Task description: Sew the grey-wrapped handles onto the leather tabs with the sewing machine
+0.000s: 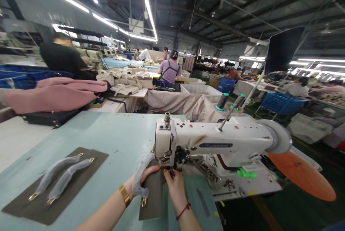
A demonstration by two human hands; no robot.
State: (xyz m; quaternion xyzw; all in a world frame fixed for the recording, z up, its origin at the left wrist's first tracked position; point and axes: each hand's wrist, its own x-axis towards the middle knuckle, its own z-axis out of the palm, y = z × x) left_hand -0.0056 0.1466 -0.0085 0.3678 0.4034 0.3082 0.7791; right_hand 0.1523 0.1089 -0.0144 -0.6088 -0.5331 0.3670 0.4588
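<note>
My left hand (pixel 140 182) holds a wrapped bag handle (pixel 141 171) with a gold ring, pressed on a dark olive fabric panel (pixel 152 197). My right hand (pixel 174 186) rests on the same panel, fingers right at the needle of the white sewing machine (pixel 215 144). The panel lies on the pale green table (pixel 107 137), its far end under the presser foot. A gold bracelet is on my left wrist, a red cord on my right.
At the left lies another olive panel (pixel 54 188) with two wrapped handles (pixel 60 177). Pink cloth (pixel 54 94) is piled at the back left. Thread cones (pixel 223 101) stand behind the machine. Other people work at distant tables (pixel 169 71); blue crates (pixel 281 102) stand right.
</note>
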